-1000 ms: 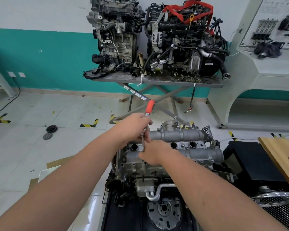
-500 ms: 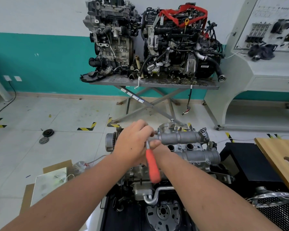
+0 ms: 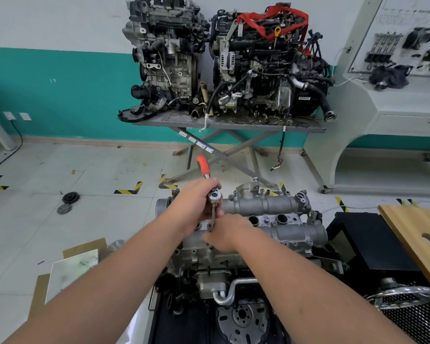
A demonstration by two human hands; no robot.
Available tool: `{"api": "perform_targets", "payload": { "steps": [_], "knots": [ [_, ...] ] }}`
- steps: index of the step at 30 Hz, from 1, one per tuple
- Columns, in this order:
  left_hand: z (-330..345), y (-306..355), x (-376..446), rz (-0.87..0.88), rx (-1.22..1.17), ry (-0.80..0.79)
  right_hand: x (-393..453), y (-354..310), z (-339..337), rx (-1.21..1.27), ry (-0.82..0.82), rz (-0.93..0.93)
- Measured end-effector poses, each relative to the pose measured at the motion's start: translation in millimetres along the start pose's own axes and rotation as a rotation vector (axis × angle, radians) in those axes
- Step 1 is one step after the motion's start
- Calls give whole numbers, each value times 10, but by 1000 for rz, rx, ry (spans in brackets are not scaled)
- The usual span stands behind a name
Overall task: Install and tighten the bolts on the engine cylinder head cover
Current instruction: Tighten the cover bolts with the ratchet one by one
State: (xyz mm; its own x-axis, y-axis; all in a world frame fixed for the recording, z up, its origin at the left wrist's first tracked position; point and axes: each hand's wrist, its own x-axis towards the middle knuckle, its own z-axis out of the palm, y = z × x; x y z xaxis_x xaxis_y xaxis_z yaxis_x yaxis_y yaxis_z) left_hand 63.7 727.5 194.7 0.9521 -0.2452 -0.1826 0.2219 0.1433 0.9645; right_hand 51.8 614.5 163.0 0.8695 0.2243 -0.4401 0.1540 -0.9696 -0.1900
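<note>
Reaching forward from the bottom edge, both bare forearms meet over the engine [image 3: 233, 264], whose cylinder head cover [image 3: 283, 219] runs with its long axis left to right, open plug wells facing up. The right hand [image 3: 225, 235] curls down on the cover's near-left part, fingers pinched round the lower end of the extension bar [image 3: 211, 219]; whatever bolt sits beneath is hidden. Just above it, the left hand [image 3: 196, 207] wraps the ratchet [image 3: 207, 184] near its head, and the orange handle [image 3: 203, 167] points up and away, tilted slightly left. The bar stands nearly upright between the two hands. Beyond, a scissor-leg table [image 3: 229, 124] carries two more engines [image 3: 224, 60] against the teal wall. Stickers on one table leg are too small to read.
</note>
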Motion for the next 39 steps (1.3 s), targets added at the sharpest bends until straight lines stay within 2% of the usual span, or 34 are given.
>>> {"api": "perform_targets", "payload": {
  "steps": [5, 7, 12, 14, 15, 17, 19, 22, 24, 25, 27, 29, 31, 32, 35, 39],
  "knots": [
    [25, 284, 4, -89, 422, -52, -53, -2, -16, 29, 0, -30],
    [42, 392, -20, -51, 715, -119, -68, -1, -23, 11, -4, -39],
    [130, 503, -12, 288, 1520, -207, -42, -8, -22, 13, -6, -44],
    [116, 393, -52, 568, 1812, -154, -30, -1, -13, 11, 3, -56],
    [85, 308, -67, 756, 1868, -95, -22, 5, -7, -2, 19, -68],
    [-10, 142, -103, 1032, 1767, 73, 21, 4, 26, 13, 52, -69],
    [-88, -4, -72, 1170, 1562, 272, 49, -33, 43, 15, 84, -55],
    [-6, -197, 7, 1181, 1341, 480, 89, -40, 99, 9, 115, -95],
    [60, -277, 36, 1166, 1187, 562, 113, 5, 132, 171, 123, -85],
    [83, -301, 41, 1149, 1075, 543, 110, 20, 119, 305, 120, -35],
    [95, -367, 41, 1044, 798, 409, 130, 56, 109, 377, 126, 9],
    [168, -432, -15, 853, 415, 345, 102, 12, 68, 286, 50, 2],
    [259, -447, -73, 565, -103, 358, 62, -43, 52, 48, 57, -23],
    [257, -437, -81, 421, -265, 321, 56, -43, 42, 14, 53, -28],
    [158, -340, -49, 176, -403, 200, 84, -42, 42, -62, 55, -35],
    [-31, -294, -86, 157, -371, 11, 60, -52, 12, -88, 47, -38]
  ]
}}
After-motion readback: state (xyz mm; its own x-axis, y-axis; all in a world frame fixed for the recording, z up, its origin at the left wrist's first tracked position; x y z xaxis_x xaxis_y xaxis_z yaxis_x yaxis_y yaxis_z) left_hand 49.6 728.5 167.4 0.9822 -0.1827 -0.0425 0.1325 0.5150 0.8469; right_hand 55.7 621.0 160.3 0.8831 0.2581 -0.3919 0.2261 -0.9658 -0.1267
